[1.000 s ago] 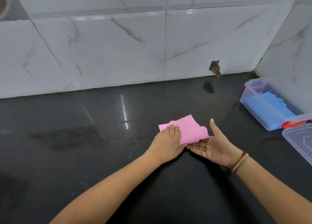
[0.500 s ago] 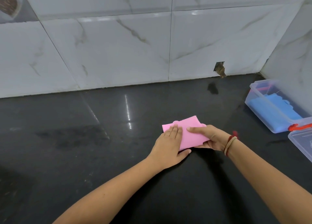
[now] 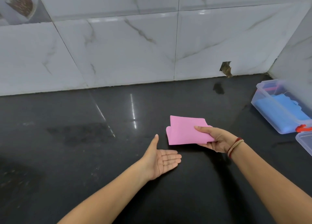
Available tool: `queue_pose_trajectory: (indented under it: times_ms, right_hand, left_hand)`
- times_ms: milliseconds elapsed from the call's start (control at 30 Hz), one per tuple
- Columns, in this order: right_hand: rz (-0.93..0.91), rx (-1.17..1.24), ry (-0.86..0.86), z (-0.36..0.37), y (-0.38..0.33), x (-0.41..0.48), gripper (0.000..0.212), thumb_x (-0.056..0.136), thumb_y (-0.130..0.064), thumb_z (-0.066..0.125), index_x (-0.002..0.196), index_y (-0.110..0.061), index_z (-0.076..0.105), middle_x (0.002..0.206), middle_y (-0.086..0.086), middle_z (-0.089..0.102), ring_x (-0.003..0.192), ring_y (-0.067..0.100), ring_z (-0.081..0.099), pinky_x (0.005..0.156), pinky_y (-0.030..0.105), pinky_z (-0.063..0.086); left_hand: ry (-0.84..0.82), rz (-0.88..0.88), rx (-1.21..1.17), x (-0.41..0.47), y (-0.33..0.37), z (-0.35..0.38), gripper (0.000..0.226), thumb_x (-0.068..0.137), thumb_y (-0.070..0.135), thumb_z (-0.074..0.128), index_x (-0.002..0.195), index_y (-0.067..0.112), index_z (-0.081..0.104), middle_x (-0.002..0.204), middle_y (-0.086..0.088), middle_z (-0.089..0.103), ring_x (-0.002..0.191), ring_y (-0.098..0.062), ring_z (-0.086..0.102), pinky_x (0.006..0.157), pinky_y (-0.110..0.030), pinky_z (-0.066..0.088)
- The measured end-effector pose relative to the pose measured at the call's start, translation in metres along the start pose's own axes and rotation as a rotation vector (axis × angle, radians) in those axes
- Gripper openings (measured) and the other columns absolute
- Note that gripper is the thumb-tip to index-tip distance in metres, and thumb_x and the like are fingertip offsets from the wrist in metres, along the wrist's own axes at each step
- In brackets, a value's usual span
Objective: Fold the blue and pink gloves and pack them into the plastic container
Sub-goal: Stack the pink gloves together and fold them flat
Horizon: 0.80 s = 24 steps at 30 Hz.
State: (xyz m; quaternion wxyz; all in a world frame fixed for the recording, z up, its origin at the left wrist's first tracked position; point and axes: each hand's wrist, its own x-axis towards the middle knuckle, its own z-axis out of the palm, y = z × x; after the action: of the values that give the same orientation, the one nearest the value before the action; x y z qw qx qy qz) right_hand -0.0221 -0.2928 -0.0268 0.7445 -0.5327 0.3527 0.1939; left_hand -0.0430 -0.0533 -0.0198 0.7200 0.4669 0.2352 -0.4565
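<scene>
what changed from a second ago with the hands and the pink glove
The left hand let go of the pink glove and drew back, palm up. The right hand turned over and now pinches the folded glove alone. The blue glove stays in the container.

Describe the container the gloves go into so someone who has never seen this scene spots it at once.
Follow the black countertop to its far right corner, where two marble-tiled walls meet. There stands the clear plastic container, open, with a red latch on its near end. Unlike the clear lid lying just in front, it holds folded blue gloves.
</scene>
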Motion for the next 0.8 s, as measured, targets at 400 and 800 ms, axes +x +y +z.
queue_pose_trajectory:
  times_ms: [400,800]
  right_hand:
    - [-0.025,-0.019,0.002,-0.005,0.016,-0.013,0.035,0.071,-0.017,0.079,0.099,-0.011,0.06,0.065,0.007,0.074,0.056,0.019,0.071,0.045,0.029,0.056]
    - [-0.016,-0.13,-0.003,-0.011,0.023,-0.02,0.039,0.067,-0.024,0.082,0.098,-0.014,0.061,0.065,0.004,0.073,0.055,0.017,0.07,0.045,0.026,0.055]
  left_hand:
    - [-0.021,0.053,0.027,0.032,0.04,0.022,0.074,0.07,0.064,0.071,0.111,0.003,0.065,0.094,-0.011,0.075,0.08,-0.026,0.074,0.066,-0.037,0.061]
    - [0.053,0.328,0.374,0.045,0.026,0.032,0.056,0.069,0.021,0.085,0.118,0.014,0.058,0.11,-0.009,0.071,0.097,-0.027,0.069,0.084,-0.044,0.058]
